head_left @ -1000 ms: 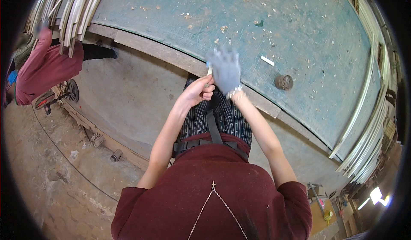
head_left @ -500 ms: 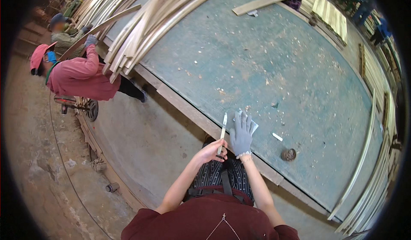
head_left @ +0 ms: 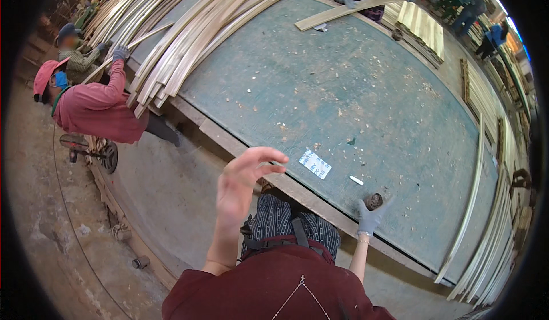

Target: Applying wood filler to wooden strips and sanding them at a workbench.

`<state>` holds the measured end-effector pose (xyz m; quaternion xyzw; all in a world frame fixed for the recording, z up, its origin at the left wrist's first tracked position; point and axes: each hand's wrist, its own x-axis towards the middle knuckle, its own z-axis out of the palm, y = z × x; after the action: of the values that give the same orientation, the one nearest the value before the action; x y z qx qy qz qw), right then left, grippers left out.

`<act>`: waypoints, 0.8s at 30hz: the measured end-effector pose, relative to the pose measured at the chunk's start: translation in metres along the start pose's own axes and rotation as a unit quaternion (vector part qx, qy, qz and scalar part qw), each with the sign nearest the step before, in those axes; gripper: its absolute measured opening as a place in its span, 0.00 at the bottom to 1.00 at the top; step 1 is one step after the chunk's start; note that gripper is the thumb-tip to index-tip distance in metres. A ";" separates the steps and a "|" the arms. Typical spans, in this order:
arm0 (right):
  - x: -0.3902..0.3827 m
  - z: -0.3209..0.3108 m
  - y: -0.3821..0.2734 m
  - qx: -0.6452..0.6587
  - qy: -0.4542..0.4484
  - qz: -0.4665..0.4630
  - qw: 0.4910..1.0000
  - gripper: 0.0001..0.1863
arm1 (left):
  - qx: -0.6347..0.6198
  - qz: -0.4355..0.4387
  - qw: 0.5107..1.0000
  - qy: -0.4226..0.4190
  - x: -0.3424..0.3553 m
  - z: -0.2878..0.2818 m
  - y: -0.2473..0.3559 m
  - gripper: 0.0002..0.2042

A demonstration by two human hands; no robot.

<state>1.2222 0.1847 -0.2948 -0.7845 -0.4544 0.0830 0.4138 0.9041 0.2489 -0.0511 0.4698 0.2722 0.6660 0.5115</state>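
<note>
My left hand, bare and slightly blurred, is raised in front of the table's near edge. Its fingers are curved, and a gap between index finger and thumb shows nothing in it; no knife is visible. At the near edge of the green tabletop, my right hand, in a grey glove, has thumb and fingers around a small dark brown lump, roughly cylindrical. A white slip with blue print lies flat on the table, left of a short white stick, like chalk.
Long wooden strips are piled across the table's far left. More strips lie along the right side. A person in a pink top stands at the left; across the table, gloved hands hold a board. Wood chips litter the tabletop.
My left hand has risen, and the knife it held is out of sight. My right hand has moved right, off the white slip, to the brown lump. The view has shifted slightly.
</note>
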 end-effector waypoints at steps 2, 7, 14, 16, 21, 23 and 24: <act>0.004 0.005 -0.012 0.008 -0.020 0.030 0.999 0.53 | -0.069 0.142 0.987 -0.020 0.011 0.037 0.032 0.20; 0.006 0.006 -0.030 0.050 -0.019 0.106 0.993 0.51 | -0.198 0.084 0.963 -0.164 0.004 0.048 0.091 0.15; 0.046 0.077 -0.083 0.257 -0.066 0.073 0.961 0.48 | -0.244 0.172 0.942 -0.155 0.031 0.013 0.103 0.16; 0.066 0.125 -0.120 0.325 -0.111 0.047 0.938 0.48 | -0.217 0.168 0.949 -0.159 0.034 -0.020 0.116 0.16; 0.089 0.231 -0.150 0.002 -0.038 -0.073 0.997 0.54 | -0.172 0.148 0.950 -0.216 0.082 -0.116 0.124 0.17; 0.081 0.242 -0.155 -0.014 -0.029 -0.049 0.998 0.55 | -0.184 0.173 0.961 -0.113 0.098 -0.164 0.100 0.20; 0.080 0.241 -0.161 0.007 -0.013 0.000 1.000 0.54 | -0.164 0.128 0.975 -0.074 0.100 -0.200 0.091 0.21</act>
<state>1.0421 0.4249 -0.3139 -0.7804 -0.4589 0.0967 0.4135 0.6805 0.3367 -0.0218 0.4584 0.0589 0.7248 0.5109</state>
